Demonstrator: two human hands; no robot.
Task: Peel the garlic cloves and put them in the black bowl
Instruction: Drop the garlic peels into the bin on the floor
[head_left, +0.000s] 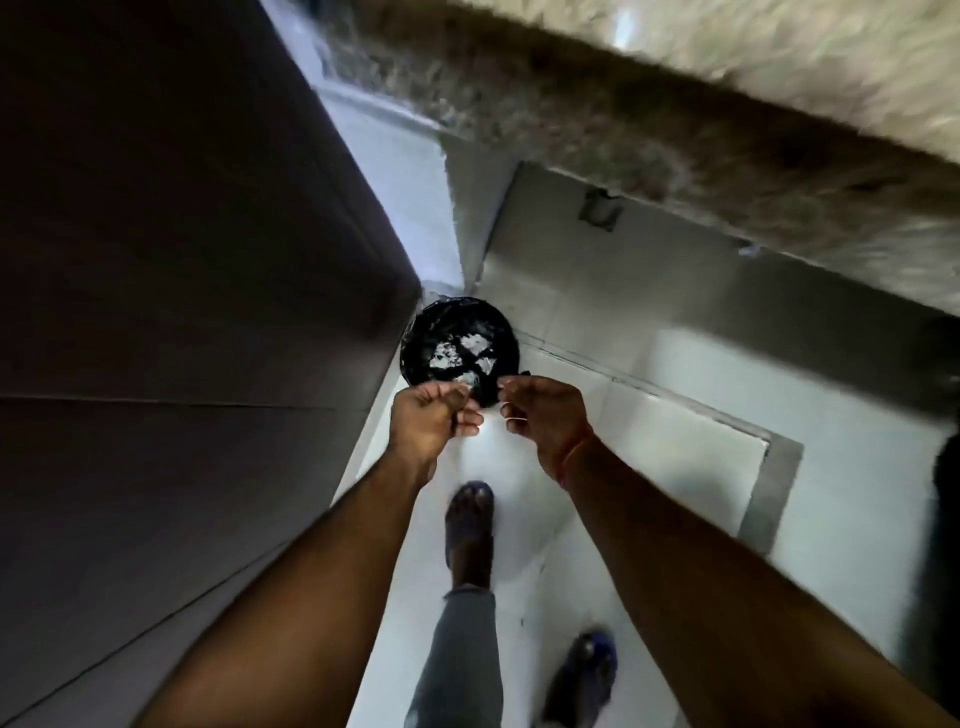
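Bin: a round container lined with a black bag (460, 340) is standing on the floor just beyond and below both hands, with pale scraps (457, 353) lying inside it — whether they are garlic skins is too blurred to tell.
Black bowl and garlic cloves: neither can be made out in the head view; the black round thing looks like a lined bin, though I cannot tell for certain.
Left hand: the left hand (431, 415) is hovering over the near rim of the bin, fingers curled in, thumb and forefinger pinching a small pale flake (464, 383) at its tip.
Right hand: the right hand (543, 410) is hanging just beside the left, a narrow gap between them, fingers curled under; whether anything is sitting inside the curl cannot be told — only pale nails are showing.
Wrist: a reddish thread (571, 457) is circling the right wrist.
Below the hands: a sandalled foot (470, 525) and grey trouser leg (457, 654) are standing on the pale tiled floor (649, 415); a second foot in a blue sandal (584, 670) is nearer the camera.
Left of the hands: a dark cabinet face (182, 312) is rising alongside.
Beyond the hands: a blurred speckled counter edge (675, 130) is crossing above.
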